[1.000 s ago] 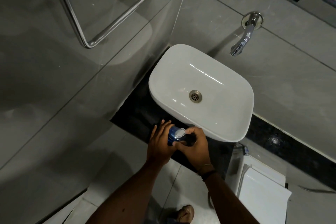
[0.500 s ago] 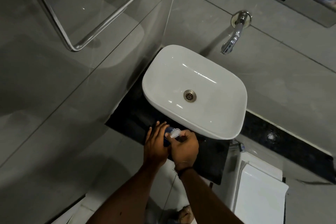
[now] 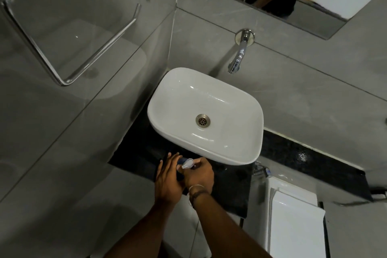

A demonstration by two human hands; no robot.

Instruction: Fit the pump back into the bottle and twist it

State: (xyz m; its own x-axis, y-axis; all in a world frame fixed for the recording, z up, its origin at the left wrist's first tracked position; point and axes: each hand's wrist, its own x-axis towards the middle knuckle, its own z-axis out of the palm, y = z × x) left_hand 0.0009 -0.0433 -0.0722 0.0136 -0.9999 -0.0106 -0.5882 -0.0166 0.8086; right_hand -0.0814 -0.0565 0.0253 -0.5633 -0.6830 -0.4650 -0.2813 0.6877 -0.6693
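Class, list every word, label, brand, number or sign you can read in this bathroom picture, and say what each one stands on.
None can be read.
Small blue bottle with a clear cap, held between the left hand and right hand: no label legible.
White ceramic basin, chrome wall tap: no markings show.

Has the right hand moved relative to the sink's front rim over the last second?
No: the right hand stays just below the sink front rim, gripping the blue bottle.
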